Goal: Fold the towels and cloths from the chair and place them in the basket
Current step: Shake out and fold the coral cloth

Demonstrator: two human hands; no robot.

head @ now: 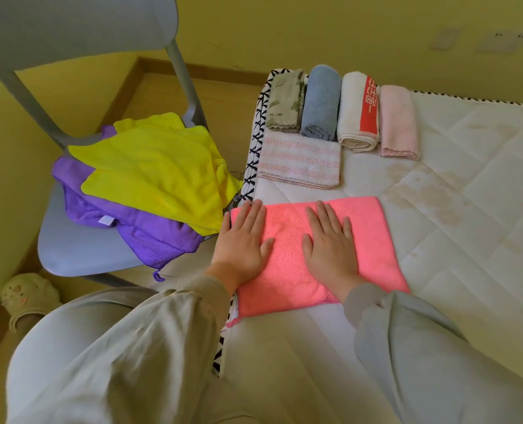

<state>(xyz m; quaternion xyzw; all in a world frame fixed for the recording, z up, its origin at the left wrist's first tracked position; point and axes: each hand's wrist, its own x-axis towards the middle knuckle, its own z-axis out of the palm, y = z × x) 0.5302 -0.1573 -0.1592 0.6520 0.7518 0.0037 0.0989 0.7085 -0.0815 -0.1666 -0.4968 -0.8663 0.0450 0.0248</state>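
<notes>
Both my hands lie flat with fingers straight, pressing the coral-pink microfibre cloth [373, 228] at the near edge of the white quilted mattress [468, 194]. My left hand [242, 243] is on its nine o'clock end and my right hand [330, 249] is near its middle. At ten o'clock, a loose yellow microfibre cloth [156, 172] overlies a purple cloth [150, 228] on the grey plastic chair [70, 249]. At twelve o'clock lies a folded pink-striped white towel [300, 162]. Beyond it stands a row: floral olive cloth [286, 101], blue terry towel [321, 102], red-banded white towel [356, 111], pale pink cloth [398, 123].
</notes>
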